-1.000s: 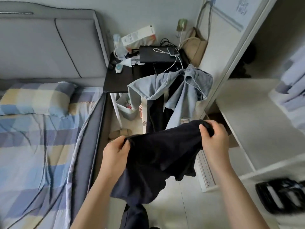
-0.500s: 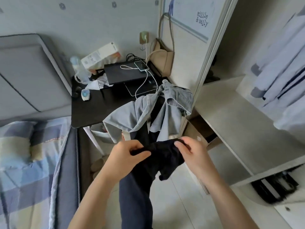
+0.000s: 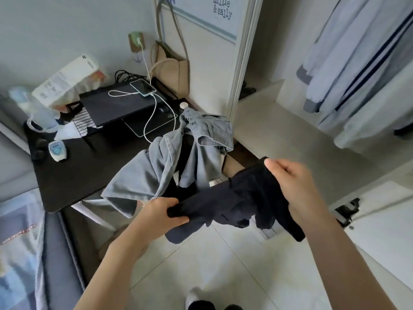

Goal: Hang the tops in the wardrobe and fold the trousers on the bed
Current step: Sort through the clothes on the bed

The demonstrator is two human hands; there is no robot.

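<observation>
Dark garment (image 3: 234,204), bunched and stretched in mid-air just in front of the black desk (image 3: 73,175), right of the bed (image 3: 20,242). Left hand (image 3: 161,212) clenched on one end, right hand (image 3: 290,182) pinching the other, raised toward the wardrobe (image 3: 279,135). Probably still being sorted: trousers or top, cannot tell. Next: shake out, identify, then carry to bed or rail. Grey jeans (image 3: 178,157) waiting, draped at the desk's corner.

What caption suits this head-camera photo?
Both hands, left and right, stretch a dark garment beside the open wardrobe.
</observation>
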